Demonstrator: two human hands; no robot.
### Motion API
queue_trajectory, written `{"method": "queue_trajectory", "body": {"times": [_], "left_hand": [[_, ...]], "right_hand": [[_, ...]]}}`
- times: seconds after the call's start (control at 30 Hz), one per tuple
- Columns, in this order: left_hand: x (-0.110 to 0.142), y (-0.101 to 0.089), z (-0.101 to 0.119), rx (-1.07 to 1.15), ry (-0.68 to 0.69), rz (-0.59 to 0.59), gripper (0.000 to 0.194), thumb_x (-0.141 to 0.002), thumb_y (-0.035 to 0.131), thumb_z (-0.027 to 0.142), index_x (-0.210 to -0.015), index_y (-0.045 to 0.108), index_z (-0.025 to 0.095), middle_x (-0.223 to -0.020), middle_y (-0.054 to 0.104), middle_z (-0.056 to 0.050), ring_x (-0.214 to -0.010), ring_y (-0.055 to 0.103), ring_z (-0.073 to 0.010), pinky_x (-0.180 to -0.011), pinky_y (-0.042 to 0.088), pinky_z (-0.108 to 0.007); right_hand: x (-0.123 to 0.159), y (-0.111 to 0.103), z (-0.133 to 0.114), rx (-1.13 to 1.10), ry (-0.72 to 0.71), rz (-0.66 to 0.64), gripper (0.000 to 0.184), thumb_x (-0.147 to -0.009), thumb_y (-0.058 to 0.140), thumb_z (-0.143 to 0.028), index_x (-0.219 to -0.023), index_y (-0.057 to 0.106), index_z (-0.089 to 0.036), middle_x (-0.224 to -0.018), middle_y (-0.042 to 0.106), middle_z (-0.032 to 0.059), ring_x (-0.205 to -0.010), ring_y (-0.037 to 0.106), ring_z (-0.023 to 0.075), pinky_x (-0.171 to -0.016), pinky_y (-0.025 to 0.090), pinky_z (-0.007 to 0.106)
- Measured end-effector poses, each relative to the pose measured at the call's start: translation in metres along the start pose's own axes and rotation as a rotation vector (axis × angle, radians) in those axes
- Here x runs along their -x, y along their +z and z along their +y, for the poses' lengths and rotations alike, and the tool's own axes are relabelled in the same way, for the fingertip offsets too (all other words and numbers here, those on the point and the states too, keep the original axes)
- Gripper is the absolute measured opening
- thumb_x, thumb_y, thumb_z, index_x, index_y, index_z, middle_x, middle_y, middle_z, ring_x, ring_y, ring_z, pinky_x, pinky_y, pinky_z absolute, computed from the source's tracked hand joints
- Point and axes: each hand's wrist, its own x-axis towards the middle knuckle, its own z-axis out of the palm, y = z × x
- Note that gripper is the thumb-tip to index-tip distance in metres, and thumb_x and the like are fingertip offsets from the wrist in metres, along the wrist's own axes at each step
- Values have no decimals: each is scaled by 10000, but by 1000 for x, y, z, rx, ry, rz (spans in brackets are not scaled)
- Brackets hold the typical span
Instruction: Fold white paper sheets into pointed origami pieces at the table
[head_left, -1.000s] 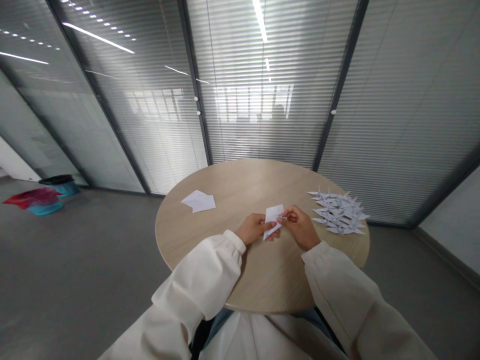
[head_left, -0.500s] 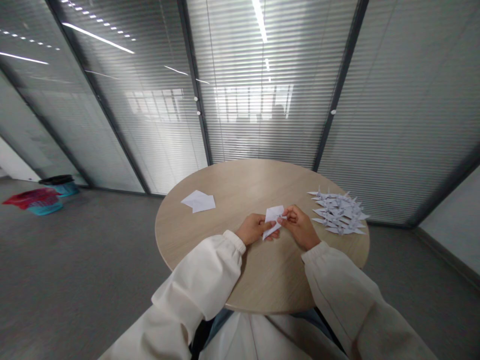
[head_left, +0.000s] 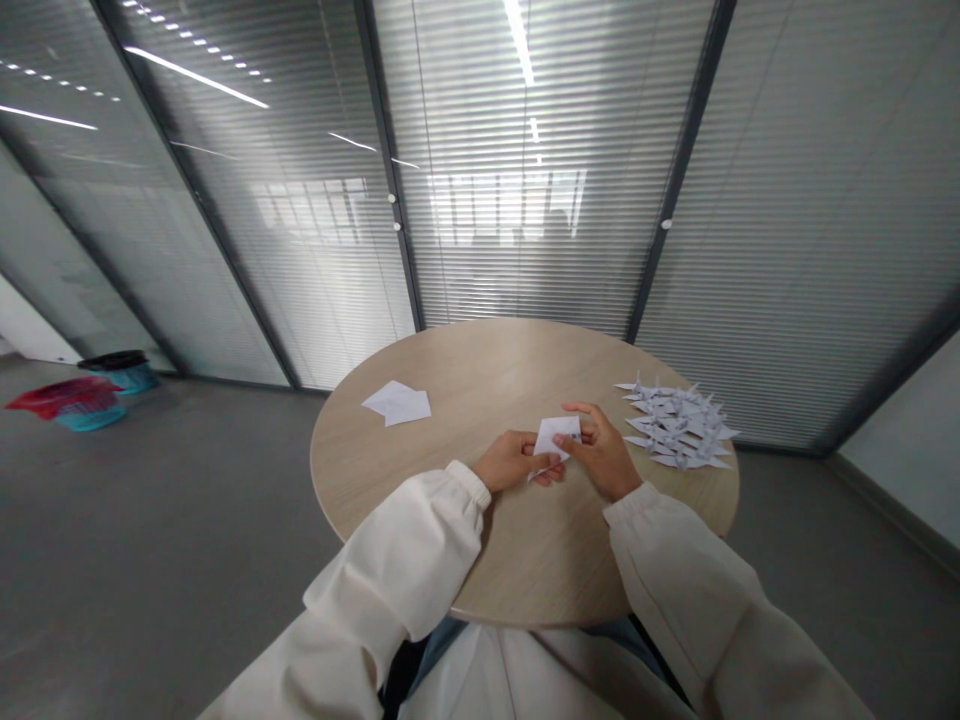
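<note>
A small folded white paper (head_left: pixel 556 436) is held between both hands just above the round wooden table (head_left: pixel 450 370). My left hand (head_left: pixel 514 460) pinches its lower left corner. My right hand (head_left: pixel 600 450) grips its right side, with the fingers curled over the top edge. Both arms wear cream sleeves. To the right of my right hand lies a pile of several folded paper cranes (head_left: pixel 679 425). Two flat white sheets (head_left: pixel 397 402) lie on the table to the far left.
Glass walls with closed blinds stand behind the table. A blue basket with red cloth (head_left: pixel 71 400) and a dark bin (head_left: pixel 120 365) sit on the grey floor at far left.
The paper has been folded down flatter and now sits lower between the hands. My right fingers have moved over its top edge.
</note>
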Motion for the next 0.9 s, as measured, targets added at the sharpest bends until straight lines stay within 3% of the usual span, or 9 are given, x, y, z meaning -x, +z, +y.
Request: {"method": "queue_trajectory", "body": {"times": [0.17,0.37,0.5,0.7,0.9], "left_hand": [[-2,-2,-3,16,-6,18,432,-554,807,348,-863,653,88,-778,699,-85,-675,652,-160,-662,521,-281],[-4,-7,0,112,58,230,414,-562,809,359,-815,656,69,-730,699,-90,-657,660,-160,-683,532,-287],[-3,-8,5,185,102,331,388,-560,810,357,-795,661,86,-767,705,-79,-749,669,-189,-713,537,-300],[-2,-7,8,223,107,366,376,-557,809,353,-795,675,96,-761,707,-60,-782,667,-197,-751,535,-315],[-4,-9,8,242,113,396,365,-562,803,371,-760,674,92,-744,706,-57,-718,669,-178,-733,541,-311]], "right_hand": [[-1,-1,-1,27,-37,99,457,-676,691,-329,-1074,504,-203,-821,691,46,-691,653,193,-626,507,300],[-3,-5,2,49,-49,212,497,-662,707,-390,-1084,525,-200,-807,688,48,-666,651,203,-583,506,299],[-4,-6,6,38,-59,191,481,-660,713,-403,-1055,537,-192,-892,692,76,-739,660,219,-627,514,315],[-4,-5,7,25,-71,173,434,-652,719,-407,-995,563,-189,-946,691,86,-830,653,229,-740,507,357],[-2,-3,0,10,-38,121,414,-644,721,-421,-950,576,-181,-919,701,81,-810,655,223,-730,508,347]]}}
